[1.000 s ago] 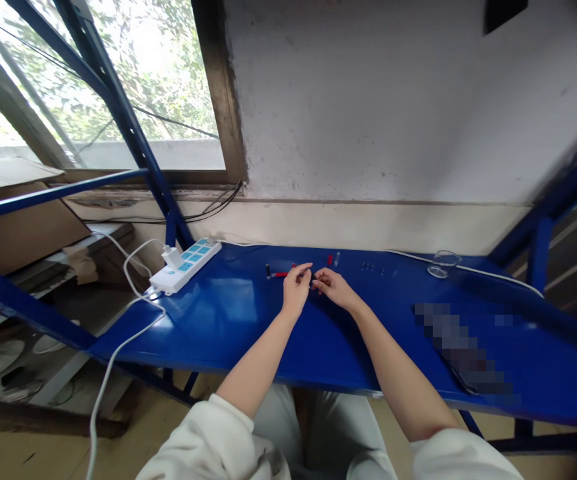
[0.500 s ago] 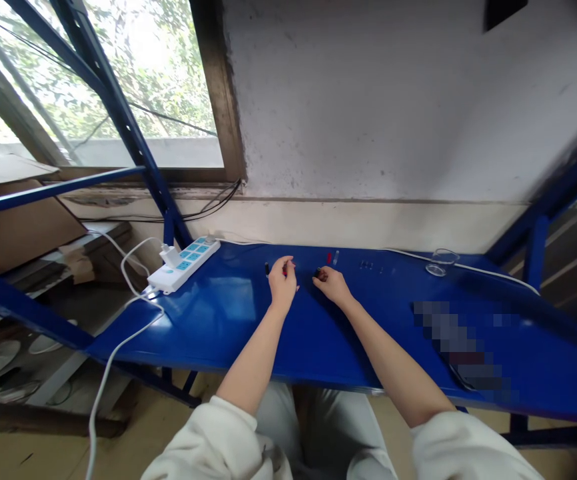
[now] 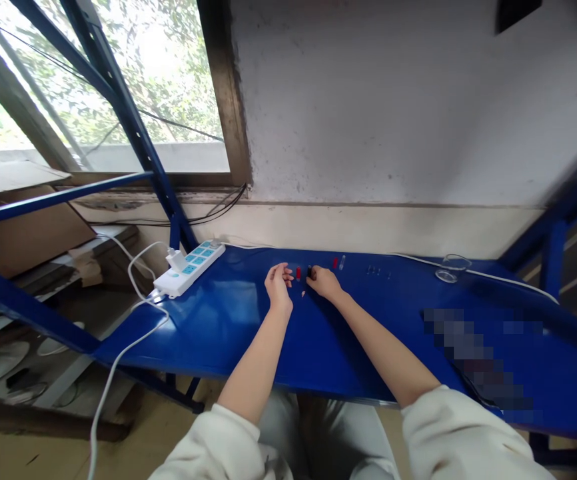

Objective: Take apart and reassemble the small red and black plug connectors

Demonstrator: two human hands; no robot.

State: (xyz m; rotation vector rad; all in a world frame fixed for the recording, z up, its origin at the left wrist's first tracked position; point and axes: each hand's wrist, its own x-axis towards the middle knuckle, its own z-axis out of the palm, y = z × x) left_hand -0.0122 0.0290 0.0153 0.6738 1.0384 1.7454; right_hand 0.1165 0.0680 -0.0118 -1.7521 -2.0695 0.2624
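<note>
My left hand (image 3: 279,283) is over the middle of the blue table (image 3: 228,320), its fingers curled; whether something small lies inside them is hidden. Just right of its fingertips stands a small red piece (image 3: 298,273). My right hand (image 3: 324,283) pinches a small black piece (image 3: 310,271) beside that red one. Between the hands, nearer to me, lies a tiny pinkish piece (image 3: 303,293). Behind my right hand are another red piece (image 3: 335,263) and a clear small tube (image 3: 342,262).
A white power strip (image 3: 188,270) with a plug and cables sits at the left. Several tiny clear parts (image 3: 373,271) lie right of centre. A clear glass (image 3: 452,268) stands near the wall, and a blurred dark object (image 3: 473,357) lies at the right.
The hands have drawn slightly closer together. The red piece that was at my left hand now shows beside its fingertips. The whole view has shifted a little.
</note>
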